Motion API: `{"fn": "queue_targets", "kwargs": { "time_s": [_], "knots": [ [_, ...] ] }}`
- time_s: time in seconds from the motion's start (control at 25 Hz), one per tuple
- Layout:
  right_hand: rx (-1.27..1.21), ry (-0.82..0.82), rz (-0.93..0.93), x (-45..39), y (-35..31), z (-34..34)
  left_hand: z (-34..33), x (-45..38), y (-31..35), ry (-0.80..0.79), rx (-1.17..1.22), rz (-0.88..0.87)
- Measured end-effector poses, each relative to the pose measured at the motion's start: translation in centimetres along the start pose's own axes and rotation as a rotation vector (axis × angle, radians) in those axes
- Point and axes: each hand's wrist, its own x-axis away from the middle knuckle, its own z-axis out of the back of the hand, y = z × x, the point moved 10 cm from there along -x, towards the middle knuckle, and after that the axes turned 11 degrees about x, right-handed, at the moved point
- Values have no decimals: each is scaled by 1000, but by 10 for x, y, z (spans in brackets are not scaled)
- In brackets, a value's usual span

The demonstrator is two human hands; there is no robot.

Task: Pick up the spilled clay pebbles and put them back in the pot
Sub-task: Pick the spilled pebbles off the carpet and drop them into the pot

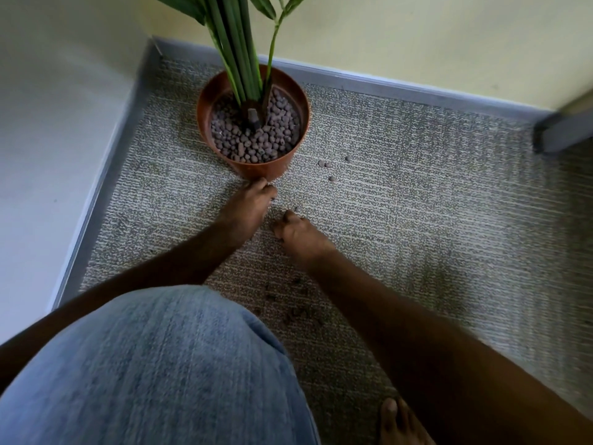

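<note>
I'm gathering pebbles: my left hand (248, 203) is curling at the pot (224, 91) base, my right hand (296, 231) pinching on carpet; contents unclear. 4 spilled pebbles (332, 178) are waiting rightward; next, reaching them.

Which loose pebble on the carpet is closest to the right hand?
The single pebble just beyond the right hand fingertips. The others lie farther off: a group right of the pot and a scatter nearer the knee.

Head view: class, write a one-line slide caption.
Both hands gather spilled clay pebbles off carpet beside the pot.
</note>
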Motion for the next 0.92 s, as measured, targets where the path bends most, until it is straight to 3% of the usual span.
{"fn": "queue_targets", "kwargs": {
  "time_s": [0.24, 0.36, 0.52, 0.72, 0.92],
  "knots": [
    [-12, 37, 55, 3, 9, 3, 4, 3, 4, -36, -20, -71],
    [-88, 16, 19, 9, 23, -2, 15, 13, -2, 14, 86, -32],
    [-403, 40, -152, 16, 52, 9, 48, 27, 8, 135, 214, -27],
    [-808, 202, -318, 14, 87, 80, 106, 40, 38, 259, 301, -149],
    [-1028, 369, -211, -7, 79, 171, 162, 22, 14, 425, 351, 19]
  ]
}}
